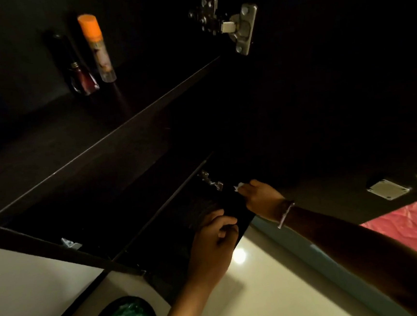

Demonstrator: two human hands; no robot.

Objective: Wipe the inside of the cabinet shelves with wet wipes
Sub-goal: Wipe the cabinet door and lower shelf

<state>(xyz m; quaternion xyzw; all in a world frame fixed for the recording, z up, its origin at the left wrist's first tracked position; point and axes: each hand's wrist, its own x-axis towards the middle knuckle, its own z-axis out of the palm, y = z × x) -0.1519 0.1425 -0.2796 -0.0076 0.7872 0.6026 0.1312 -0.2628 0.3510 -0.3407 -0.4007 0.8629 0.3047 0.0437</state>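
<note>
Dark wood fills my view: a cabinet (pixel 125 140) with its shelves in shadow. My right hand (pixel 261 197) reaches to the lower shelf's right end, its grip pinched on a small white wet wipe (pixel 239 186) just beside a metal hinge (pixel 210 181). My left hand (pixel 214 245) curls its grip over the dark door edge (pixel 243 217) below. On the upper shelf's back left stand an orange-capped can (pixel 97 49) and a dark bottle (pixel 81 73).

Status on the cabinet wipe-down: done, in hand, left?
Done: nothing I can confirm; the shelves are too dark to judge. In hand: right hand pinches a white wipe low by the lower hinge; left hand curls on the dark panel edge. Left: upper shelf still holds two bottles.
</note>
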